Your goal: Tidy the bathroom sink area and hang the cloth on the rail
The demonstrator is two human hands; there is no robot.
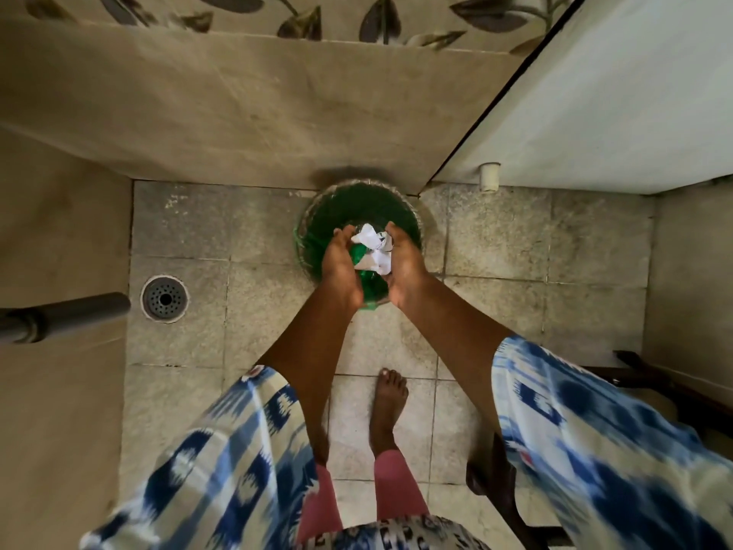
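Both hands, left hand and right hand, cup crumpled paper at frame centre; loosening that grip off-centre could drop scraps beside the green bin.

Nothing there could be read. The crumpled white paper showed only a few dark marks, too small to make out as letters, and no label, brand or number showed anywhere.

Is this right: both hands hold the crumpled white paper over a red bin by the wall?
One thing is wrong: the bin is green, not red. The head view shows the left hand and right hand cupping the crumpled white paper over it, by the wall.
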